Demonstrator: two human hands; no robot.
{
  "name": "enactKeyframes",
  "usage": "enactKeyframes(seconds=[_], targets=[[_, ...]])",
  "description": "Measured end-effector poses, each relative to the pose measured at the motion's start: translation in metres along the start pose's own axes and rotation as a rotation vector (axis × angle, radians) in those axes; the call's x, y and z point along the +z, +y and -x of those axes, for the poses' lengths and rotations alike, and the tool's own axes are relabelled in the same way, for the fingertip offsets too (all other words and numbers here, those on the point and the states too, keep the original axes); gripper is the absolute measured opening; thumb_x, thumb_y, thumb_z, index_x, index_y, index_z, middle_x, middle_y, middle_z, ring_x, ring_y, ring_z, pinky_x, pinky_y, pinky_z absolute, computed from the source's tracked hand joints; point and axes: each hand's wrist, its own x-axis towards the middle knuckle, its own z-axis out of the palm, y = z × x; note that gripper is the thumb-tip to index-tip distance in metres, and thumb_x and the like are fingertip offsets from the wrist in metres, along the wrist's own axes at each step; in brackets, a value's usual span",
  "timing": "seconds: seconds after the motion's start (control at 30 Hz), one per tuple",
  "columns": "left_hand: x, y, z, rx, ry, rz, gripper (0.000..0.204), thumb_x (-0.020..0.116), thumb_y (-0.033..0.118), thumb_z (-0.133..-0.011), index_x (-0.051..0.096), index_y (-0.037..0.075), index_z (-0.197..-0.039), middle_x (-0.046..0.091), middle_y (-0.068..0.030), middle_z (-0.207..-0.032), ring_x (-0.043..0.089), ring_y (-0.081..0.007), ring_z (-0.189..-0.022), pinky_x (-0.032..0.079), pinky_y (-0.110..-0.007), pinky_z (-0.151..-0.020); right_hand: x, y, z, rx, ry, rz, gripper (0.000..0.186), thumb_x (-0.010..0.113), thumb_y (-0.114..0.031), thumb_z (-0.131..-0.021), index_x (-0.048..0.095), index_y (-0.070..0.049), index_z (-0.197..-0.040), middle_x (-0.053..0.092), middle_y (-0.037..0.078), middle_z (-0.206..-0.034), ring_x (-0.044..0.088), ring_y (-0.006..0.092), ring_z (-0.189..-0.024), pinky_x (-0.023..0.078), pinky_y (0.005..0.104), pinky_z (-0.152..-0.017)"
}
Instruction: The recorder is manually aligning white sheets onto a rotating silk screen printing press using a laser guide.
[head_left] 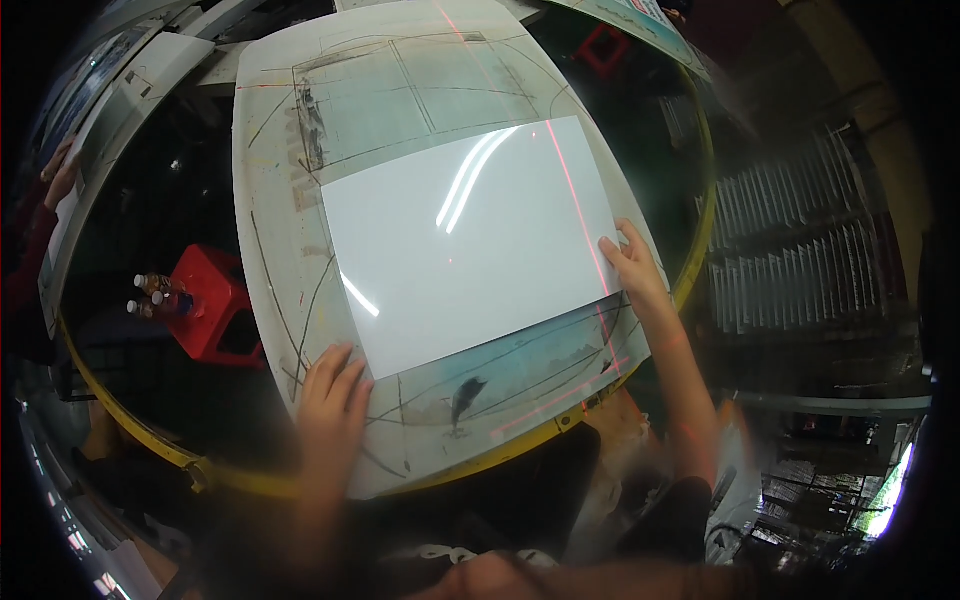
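A glossy white sheet [480,270] lies askew over a pale, stained board [275,215] marked with dark lines. At the sheet's right edge, my right hand [634,268] pinches it, the thumb on top and part of the fingers hidden. My left hand [335,392] rests palm down by the lower left corner of the sheet, its fingers slightly bent and apart, the tips touching the board and the corner. A red laser line [575,195] runs down the right part of the sheet, and another crosses the board near its front edge.
A yellow curved rail [130,425] rings the board. Left of it stands a red stool [208,310] with several bottles [155,297]. Racks of stacked sheets [775,240] stand at the right. Another person's hands [62,175] touch a board at the far left.
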Motion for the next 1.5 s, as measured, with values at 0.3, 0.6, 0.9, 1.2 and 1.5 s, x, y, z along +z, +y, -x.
enactKeyframes(seconds=[0.3, 0.6, 0.9, 1.2, 1.5], targets=[[0.003, -0.002, -0.004, 0.021, -0.006, -0.013, 0.025, 0.067, 0.001, -0.077, 0.063, -0.002, -0.101, 0.059, -0.0143, -0.116, 0.055, -0.0335, -0.11, 0.044, -0.04, -0.093, 0.004, 0.0, -0.016, -0.003, -0.004, 0.062, 0.027, 0.054, -0.017, -0.095, 0.048, -0.005, -0.118, 0.066, 0.007, -0.084, 0.06, 0.0079, -0.071, 0.046, 0.0212, -0.066], [0.004, 0.001, -0.004, 0.013, 0.005, -0.026, 0.024, 0.068, 0.001, -0.077, 0.063, -0.002, -0.099, 0.059, -0.014, -0.115, 0.056, -0.0329, -0.108, 0.045, -0.04, -0.091, 0.007, -0.001, -0.016, -0.012, -0.017, 0.087, 0.028, 0.054, -0.017, -0.095, 0.047, -0.005, -0.119, 0.066, 0.006, -0.083, 0.06, 0.0075, -0.07, 0.045, 0.0208, -0.064], [0.005, 0.002, -0.003, 0.013, 0.003, -0.028, 0.022, 0.066, 0.0, -0.077, 0.062, -0.001, -0.099, 0.058, -0.0137, -0.116, 0.055, -0.0336, -0.108, 0.045, -0.04, -0.091, 0.007, 0.0, -0.014, -0.002, -0.009, 0.1, 0.029, 0.054, -0.018, -0.095, 0.046, -0.005, -0.12, 0.066, 0.006, -0.082, 0.06, 0.0071, -0.069, 0.045, 0.021, -0.063], [0.004, 0.005, -0.004, -0.002, -0.013, -0.056, 0.021, 0.066, 0.001, -0.078, 0.062, 0.0, -0.099, 0.056, -0.0143, -0.118, 0.054, -0.033, -0.108, 0.045, -0.04, -0.091, 0.006, 0.002, -0.015, -0.007, -0.008, 0.124, 0.031, 0.055, -0.019, -0.095, 0.046, -0.004, -0.121, 0.066, 0.006, -0.083, 0.06, 0.0073, -0.07, 0.045, 0.0213, -0.064], [0.002, 0.009, -0.007, -0.039, -0.054, -0.047, 0.02, 0.063, 0.0, -0.079, 0.06, -0.001, -0.098, 0.055, -0.015, -0.119, 0.053, -0.0344, -0.109, 0.043, -0.041, -0.092, 0.008, 0.008, -0.014, -0.085, 0.068, 0.216, 0.04, 0.059, -0.014, -0.091, 0.046, -0.003, -0.127, 0.065, 0.01, -0.097, 0.06, 0.0115, -0.086, 0.046, 0.0243, -0.075]])
